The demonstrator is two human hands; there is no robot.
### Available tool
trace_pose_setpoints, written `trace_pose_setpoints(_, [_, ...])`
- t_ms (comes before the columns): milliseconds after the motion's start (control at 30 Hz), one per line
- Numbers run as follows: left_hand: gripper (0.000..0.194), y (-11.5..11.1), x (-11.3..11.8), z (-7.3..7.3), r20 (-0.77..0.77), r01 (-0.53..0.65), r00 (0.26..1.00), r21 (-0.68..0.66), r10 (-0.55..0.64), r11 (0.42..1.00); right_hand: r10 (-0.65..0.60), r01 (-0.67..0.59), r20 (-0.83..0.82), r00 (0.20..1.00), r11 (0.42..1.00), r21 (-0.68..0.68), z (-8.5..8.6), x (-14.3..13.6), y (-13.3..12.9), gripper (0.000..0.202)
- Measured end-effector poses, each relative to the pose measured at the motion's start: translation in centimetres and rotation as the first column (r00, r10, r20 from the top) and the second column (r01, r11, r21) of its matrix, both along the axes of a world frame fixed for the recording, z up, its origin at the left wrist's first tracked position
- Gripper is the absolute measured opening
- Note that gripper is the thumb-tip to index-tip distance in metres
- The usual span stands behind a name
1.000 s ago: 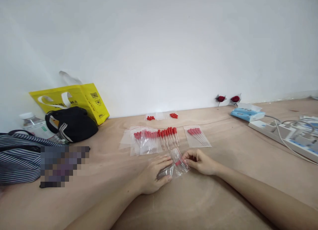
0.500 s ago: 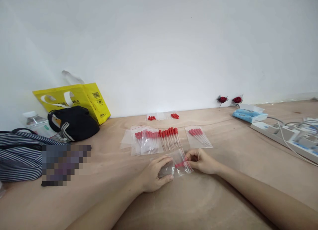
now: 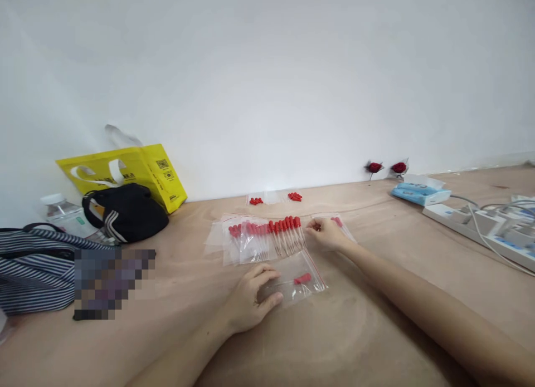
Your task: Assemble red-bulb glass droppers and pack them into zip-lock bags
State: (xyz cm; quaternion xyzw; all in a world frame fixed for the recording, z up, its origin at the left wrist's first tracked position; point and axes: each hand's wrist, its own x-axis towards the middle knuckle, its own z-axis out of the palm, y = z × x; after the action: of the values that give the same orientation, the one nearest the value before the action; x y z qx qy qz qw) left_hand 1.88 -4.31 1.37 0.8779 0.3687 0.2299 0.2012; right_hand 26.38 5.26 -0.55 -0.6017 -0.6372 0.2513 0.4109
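A clear zip bag [image 3: 288, 267] with a red-tipped item [image 3: 302, 279] inside lies on the wooden table. My left hand [image 3: 254, 298] rests at the bag's left edge, thumb and fingers apart. Beyond it, my right hand [image 3: 326, 233] has its fingers curled together beside a row of red-headed sticks [image 3: 288, 226]; what they hold, if anything, is hidden. To the left of the row, overlapping clear bags [image 3: 253, 248] contain more red-headed sticks. Partly behind my right hand lies another bag [image 3: 340, 223] with red heads showing.
Small bags of red pieces [image 3: 295, 196] lie near the wall. At left are a yellow bag [image 3: 161, 181], a black cap [image 3: 136, 214], a bottle [image 3: 62, 211] and a striped bag [image 3: 33, 275]. At right are two dark red roses, a blue packet [image 3: 420, 194] and a power strip [image 3: 455, 225].
My right hand has left the front bag and moved forward to the end of the stick row. My left hand has shifted slightly left and nearer, its fingers off most of the bag.
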Motion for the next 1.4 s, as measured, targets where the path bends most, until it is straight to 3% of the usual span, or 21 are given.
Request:
trace_pose_setpoints(200, [0.022,-0.3,-0.1,-0.5,0.016,-0.111,0.994,0.007,0.111,0.994,-0.185,0.189,0.044,0.982,0.975,-0.115,0.1,-2.6,4.1,0.022])
trace_pose_setpoints(467, [0.021,0.0,-0.2,-0.7,0.026,-0.098,0.995,-0.025,0.099,0.995,-0.178,0.163,-0.080,0.981,0.973,-0.161,0.5,-2.9,4.6,0.032])
trace_pose_setpoints(567, [0.024,0.0,-0.2,-0.7,0.024,-0.090,0.996,-0.036,0.091,0.995,-0.117,0.095,-0.217,0.969,0.989,-0.111,1.3,-2.0,3.5,0.025])
trace_pose_setpoints(700, [0.025,0.0,-0.2,-0.5,0.009,-0.080,0.997,-0.037,0.080,0.996,-0.037,0.039,-0.379,0.925,0.999,0.000,1.5,-0.1,0.1,0.029])
trace_pose_setpoints(833, [0.021,0.0,0.0,-0.3,-0.004,-0.075,0.997,-0.015,0.075,0.997,0.022,0.060,-0.612,0.791,0.992,0.114,0.5,1.5,-3.9,0.050])
trace_pose_setpoints(933, [0.025,0.0,0.1,-0.1,-0.025,-0.058,0.998,-0.026,0.058,0.998,-0.019,0.100,-0.685,0.729,0.992,0.080,-0.3,1.9,-5.7,0.064])
trace_pose_setpoints(1033, [0.031,-0.1,-0.1,0.4,-0.076,-0.056,0.996,-0.072,0.051,0.996,-0.058,0.095,-0.737,0.673,0.995,0.008,-0.7,1.5,-6.5,0.056])
trace_pose_setpoints(1167, [0.054,0.0,-1.0,0.8,-0.194,-0.038,0.981,-0.183,0.002,0.982,-0.065,-0.002,-0.810,0.583,0.997,-0.082,-1.1,0.4,-7.1,0.043])
trace_pose_setpoints(1267, [0.065,0.1,-1.3,0.8,-0.188,0.006,0.981,-0.179,-0.040,0.984,-0.050,-0.109,-0.851,0.523,0.986,-0.125,-1.3,-0.5,-7.8,0.038])
trace_pose_setpoints(1400, [0.066,0.3,-1.3,0.6,-0.183,0.025,0.982,-0.164,-0.056,0.986,0.033,-0.275,-0.819,0.573,0.949,-0.154,-1.3,-1.1,-8.7,0.034])
